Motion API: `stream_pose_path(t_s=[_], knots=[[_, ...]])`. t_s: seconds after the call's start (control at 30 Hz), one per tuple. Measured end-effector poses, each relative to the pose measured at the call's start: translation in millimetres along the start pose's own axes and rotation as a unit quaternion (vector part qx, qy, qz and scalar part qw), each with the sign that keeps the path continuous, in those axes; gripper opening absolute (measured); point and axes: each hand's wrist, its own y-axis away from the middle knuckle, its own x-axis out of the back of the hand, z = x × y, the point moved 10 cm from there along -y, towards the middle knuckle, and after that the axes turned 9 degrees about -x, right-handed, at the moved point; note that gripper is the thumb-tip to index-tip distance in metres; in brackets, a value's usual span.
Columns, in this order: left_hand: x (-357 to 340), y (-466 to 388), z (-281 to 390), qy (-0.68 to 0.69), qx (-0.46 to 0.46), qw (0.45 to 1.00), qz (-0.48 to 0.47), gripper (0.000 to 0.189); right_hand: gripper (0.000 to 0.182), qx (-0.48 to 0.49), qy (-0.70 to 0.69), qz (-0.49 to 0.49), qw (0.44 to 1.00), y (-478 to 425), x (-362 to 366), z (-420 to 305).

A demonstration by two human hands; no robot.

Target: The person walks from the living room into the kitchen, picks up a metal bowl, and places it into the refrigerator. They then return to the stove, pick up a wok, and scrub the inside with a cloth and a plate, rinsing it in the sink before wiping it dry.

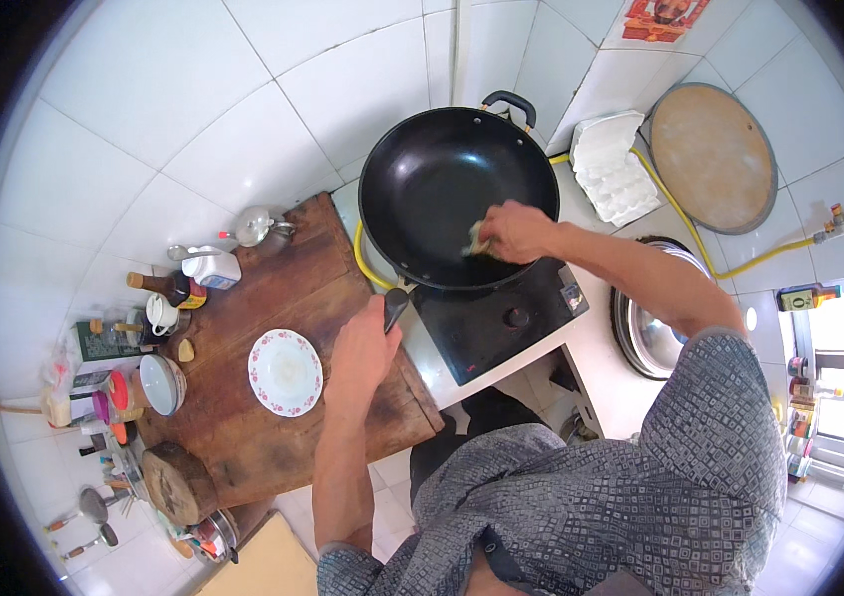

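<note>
A large black wok [437, 186] stands on a black cooktop [481, 320], its loop handle towards the wall. My left hand [362, 343] grips the wok's long black handle [395, 307] at the lower left. Inside the wok, my right hand [511, 232] holds a crumpled pale cloth or scrub pad [477, 240] against the lower right of the inner surface. What exactly the pad is, blur and fingers hide. To the left of my left hand, a white plate with a red floral rim [286, 337] lies on the wooden table.
The wooden table [235, 417] holds bottles, a bowl [162, 384], a glass pot [252, 226] and a round wooden block [179, 484]. A yellow hose [679, 208] runs behind the cooktop past a white egg tray [612, 167]. Metal lids or pans [649, 328] lie under my right arm.
</note>
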Motion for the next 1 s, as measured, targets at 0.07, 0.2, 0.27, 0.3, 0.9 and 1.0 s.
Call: stream_pose_path(t_s=[0.07, 0.2, 0.27, 0.3, 0.9, 1.0], knots=[[1, 2, 0, -0.007, -0.007, 1.000, 0.006, 0.033, 0.032, 0.071, -0.077, -0.022, 0.994, 9, -10, -22], [-1, 1, -4, -0.013, -0.014, 1.000, 0.003, 0.034, 0.032, 0.038, -0.239, -0.129, 0.962, 16, -10, -49], [-1, 0, -3, -0.030, -0.027, 0.999, 0.003, 0.033, 0.031, 0.072, -0.242, -0.069, 0.965, 27, 3, -62], [-1, -2, -2, -0.035, -0.023, 0.999, -0.005, 0.036, 0.030, 0.087, -0.239, -0.036, 0.967, 37, 12, -67], [-150, 194, 204, 0.278, -0.496, 0.811, -0.135, 0.047, 0.031, -0.412, -0.718, 0.394, 0.398, 495, -239, -160], [-230, 256, 208, 0.073, -0.573, 0.784, -0.229, 0.048, 0.031, -0.664, -0.558, 0.156, 0.473, 586, -431, -215]])
